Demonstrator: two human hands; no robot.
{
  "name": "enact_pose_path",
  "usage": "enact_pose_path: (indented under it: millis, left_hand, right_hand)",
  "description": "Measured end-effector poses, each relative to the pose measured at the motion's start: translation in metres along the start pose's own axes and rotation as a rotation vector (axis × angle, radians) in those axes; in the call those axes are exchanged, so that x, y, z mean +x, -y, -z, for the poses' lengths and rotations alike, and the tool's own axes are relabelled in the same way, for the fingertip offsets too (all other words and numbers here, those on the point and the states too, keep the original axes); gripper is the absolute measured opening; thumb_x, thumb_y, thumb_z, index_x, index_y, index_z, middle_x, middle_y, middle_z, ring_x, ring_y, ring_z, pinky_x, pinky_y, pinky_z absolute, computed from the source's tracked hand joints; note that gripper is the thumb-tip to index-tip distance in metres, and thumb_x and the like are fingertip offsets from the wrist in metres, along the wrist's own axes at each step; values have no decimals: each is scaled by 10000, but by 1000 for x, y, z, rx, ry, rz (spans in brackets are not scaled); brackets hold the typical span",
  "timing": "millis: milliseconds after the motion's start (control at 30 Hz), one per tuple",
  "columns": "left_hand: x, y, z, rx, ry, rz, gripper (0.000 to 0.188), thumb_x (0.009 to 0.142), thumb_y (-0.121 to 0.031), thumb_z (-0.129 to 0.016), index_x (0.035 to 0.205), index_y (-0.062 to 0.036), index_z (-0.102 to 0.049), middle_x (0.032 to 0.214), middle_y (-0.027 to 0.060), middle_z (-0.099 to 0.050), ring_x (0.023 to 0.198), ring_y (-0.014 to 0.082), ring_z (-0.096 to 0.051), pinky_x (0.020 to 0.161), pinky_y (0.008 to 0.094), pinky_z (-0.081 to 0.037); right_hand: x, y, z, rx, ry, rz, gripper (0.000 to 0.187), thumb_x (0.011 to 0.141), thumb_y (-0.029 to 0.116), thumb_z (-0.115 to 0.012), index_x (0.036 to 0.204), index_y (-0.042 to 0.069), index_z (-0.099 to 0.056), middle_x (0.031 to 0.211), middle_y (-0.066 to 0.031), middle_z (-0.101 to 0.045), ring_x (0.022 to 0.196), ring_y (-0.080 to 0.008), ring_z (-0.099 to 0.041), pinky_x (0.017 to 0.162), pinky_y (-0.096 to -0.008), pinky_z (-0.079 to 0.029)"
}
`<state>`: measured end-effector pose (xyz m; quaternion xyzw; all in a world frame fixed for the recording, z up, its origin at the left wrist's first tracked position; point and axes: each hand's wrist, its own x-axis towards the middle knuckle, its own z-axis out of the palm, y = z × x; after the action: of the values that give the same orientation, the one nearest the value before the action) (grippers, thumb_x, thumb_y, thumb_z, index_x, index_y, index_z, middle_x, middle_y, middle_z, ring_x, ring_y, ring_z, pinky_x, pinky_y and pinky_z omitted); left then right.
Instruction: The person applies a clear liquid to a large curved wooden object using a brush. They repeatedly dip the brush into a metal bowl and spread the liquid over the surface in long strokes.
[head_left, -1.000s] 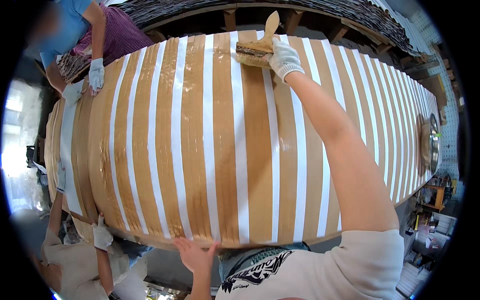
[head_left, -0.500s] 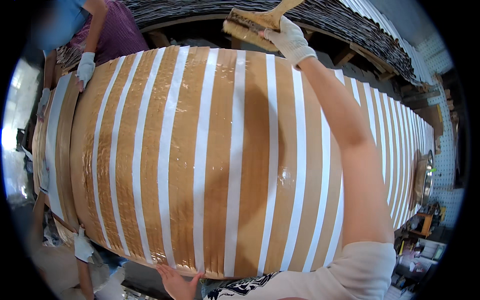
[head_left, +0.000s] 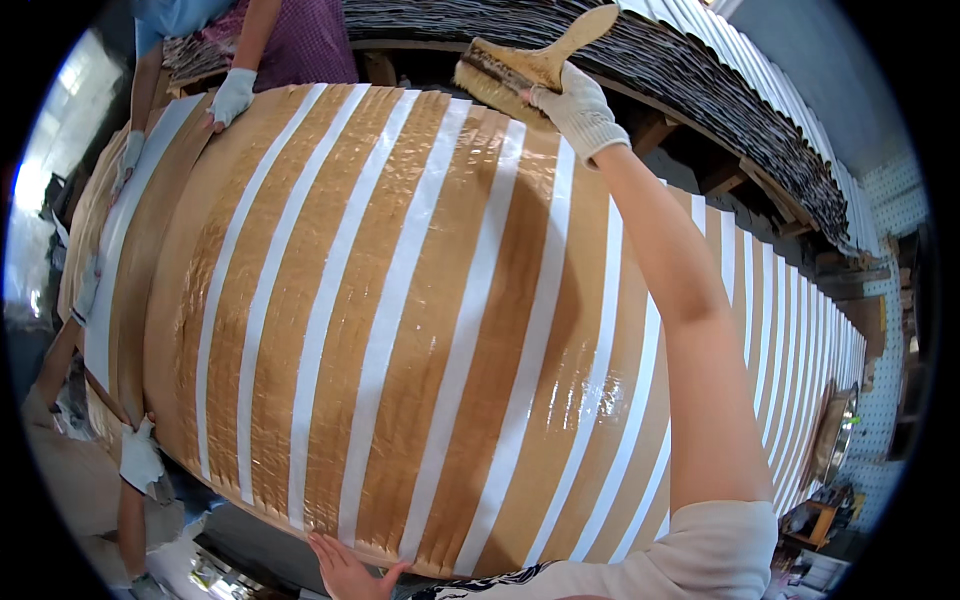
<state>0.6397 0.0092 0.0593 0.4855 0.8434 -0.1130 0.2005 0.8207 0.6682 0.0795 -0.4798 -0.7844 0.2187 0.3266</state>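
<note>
My gloved right hand [head_left: 582, 112] grips a wide, flat brush [head_left: 500, 84] with pale bristles and a wooden handle. It reaches across to the far edge of a long spread of overlapping brown paper sheets [head_left: 505, 400], and the bristles hang over that edge; whether they touch the paper I cannot tell. White strips [head_left: 385, 325] run across the sheets at intervals. On the left part the brown surface is wet and glossy. Bare and with fingers spread, my left hand [head_left: 352, 572] rests at the near edge of the sheets.
At the left end, a co-worker's gloved hand [head_left: 233, 97] presses the far edge and another person's gloved hand [head_left: 141, 458] the near edge. Behind lies a long stack of dark-edged sheets [head_left: 690, 110]. A metal basin [head_left: 835, 435] sits at the far right end.
The view has turned, so the sheets slant more. My right hand stays near the far edge, the brush handle showing more fully. My left hand keeps its place at the near edge.
</note>
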Motion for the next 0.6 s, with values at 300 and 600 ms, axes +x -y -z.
enact_pose_path:
  millis: [300, 600]
  left_hand:
    - [-10, 5, -2, -129, -163, 2, 1053, 623, -647, -842, 1211, 175, -546, 1209, 402, -535, 1186, 547, -479, 1098, 529, -346]
    - [-13, 10, -49, -1131, -242, 486, 737, 969, -558, -559, 1339, 77, -500, 1306, 244, -552, 1220, 386, -505, 1050, 489, -405]
  right_hand:
    - [25, 47, -64, -492, -36, -127, 432, 837, 336, -766, 1138, 70, -607, 1071, -177, -693, 1040, -378, -644, 905, -452, -505]
    - [22, 64, -103, -464, -80, -155, 386, 841, 331, -758, 1120, 96, -634, 1069, -181, -705, 1056, -362, -660, 921, -442, -514]
